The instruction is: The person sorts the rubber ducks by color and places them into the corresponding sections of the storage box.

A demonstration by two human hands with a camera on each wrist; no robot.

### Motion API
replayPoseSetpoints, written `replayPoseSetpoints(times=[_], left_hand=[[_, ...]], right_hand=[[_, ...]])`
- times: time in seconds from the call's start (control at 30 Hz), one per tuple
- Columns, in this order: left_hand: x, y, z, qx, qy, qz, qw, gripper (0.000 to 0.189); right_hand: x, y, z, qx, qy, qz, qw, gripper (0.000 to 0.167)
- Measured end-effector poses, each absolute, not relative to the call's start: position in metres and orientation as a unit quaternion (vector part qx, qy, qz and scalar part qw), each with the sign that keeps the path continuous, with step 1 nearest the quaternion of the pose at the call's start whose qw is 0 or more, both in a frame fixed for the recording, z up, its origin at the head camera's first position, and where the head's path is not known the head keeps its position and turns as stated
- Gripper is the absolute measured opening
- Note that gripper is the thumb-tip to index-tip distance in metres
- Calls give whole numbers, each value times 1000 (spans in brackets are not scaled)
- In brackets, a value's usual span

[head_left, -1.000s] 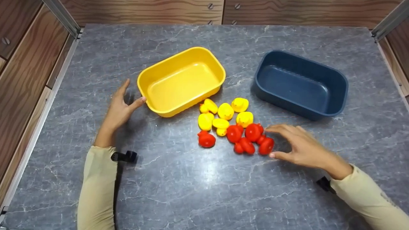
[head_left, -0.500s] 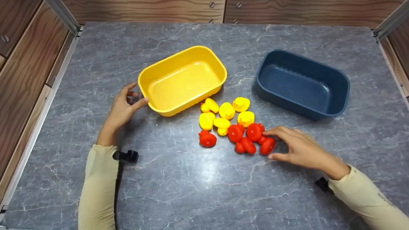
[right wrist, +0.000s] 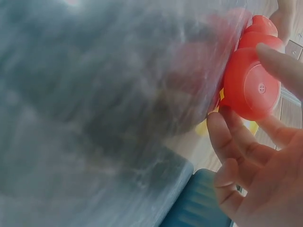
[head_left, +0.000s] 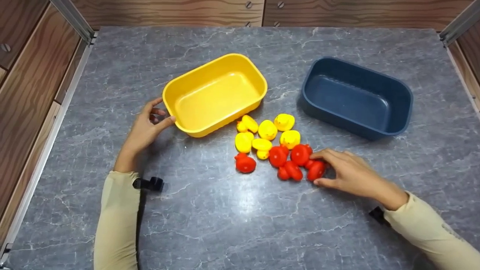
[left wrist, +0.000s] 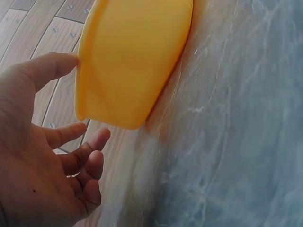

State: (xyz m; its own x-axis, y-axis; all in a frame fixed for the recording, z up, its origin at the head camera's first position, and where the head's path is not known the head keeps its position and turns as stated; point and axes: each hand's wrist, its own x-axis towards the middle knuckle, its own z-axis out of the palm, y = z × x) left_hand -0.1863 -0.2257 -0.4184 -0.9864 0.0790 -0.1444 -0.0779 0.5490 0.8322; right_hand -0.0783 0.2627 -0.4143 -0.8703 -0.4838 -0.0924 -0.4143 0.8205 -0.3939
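Note:
The left hand (head_left: 143, 129) is at the near left end of the yellow bin (head_left: 217, 129). Its thumb touches the rim in the left wrist view, while the other fingers (left wrist: 78, 158) bend loosely below the bin. On the right, the right hand (head_left: 352, 172) has its thumb and fingers round a red rubber duck (head_left: 316, 171) at the right edge of a group. That duck's round underside faces the right wrist camera, between thumb and fingers. Several other red ducks (head_left: 278, 156) lie beside it, and several yellow ducks (head_left: 267, 130) sit behind them. One red duck (head_left: 245, 164) lies apart to the left.
A dark blue bin (head_left: 356, 101) stands at the back right, with nothing in it. The yellow bin also holds nothing. Wood-patterned panels (head_left: 168, 13) border the grey marbled table (head_left: 210, 225) at the back and sides.
The left hand's fingers have bent in closer to the yellow bin. My right hand has closed in from the right round the red duck. Bins and ducks keep their places.

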Motion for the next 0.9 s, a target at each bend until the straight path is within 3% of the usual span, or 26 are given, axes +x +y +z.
replayPoseSetpoints(times=[0.37,0.9], left_hand=[[-187,-224,-421,0,858,506,90,73],[-186,-223,-420,-5,848,522,91,72]], right_hand=[[-72,269,-405,-238,947,-192,96,54],[-82,267,-373,-243,931,-273,-2,57]])
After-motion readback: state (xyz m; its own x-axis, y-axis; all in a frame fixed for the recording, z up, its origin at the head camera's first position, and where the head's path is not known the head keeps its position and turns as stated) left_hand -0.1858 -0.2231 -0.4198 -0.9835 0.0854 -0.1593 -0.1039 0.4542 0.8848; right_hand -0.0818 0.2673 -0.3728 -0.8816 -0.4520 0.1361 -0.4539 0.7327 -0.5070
